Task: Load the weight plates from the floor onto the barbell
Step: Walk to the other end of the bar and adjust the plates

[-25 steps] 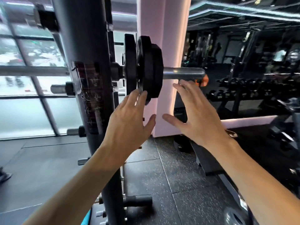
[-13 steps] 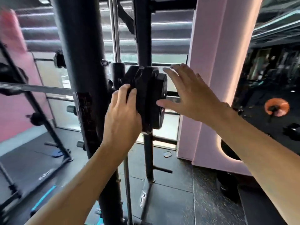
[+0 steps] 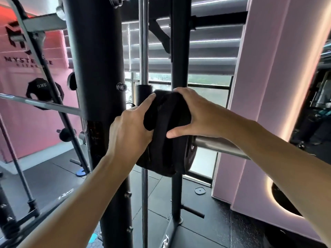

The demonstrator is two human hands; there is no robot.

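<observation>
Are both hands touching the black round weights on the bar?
Touching. The head view shows the left hand and right hand wrapped over the black weight plates.

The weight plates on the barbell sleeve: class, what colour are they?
Black. The weight plates show best in the head view, between both hands, on the silver barbell sleeve.

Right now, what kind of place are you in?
Most likely a gym. Both hands, left hand and right hand, grip black weight plates on a steel barbell set in a black rack, and the pink wall carries a fitness logo.
</observation>
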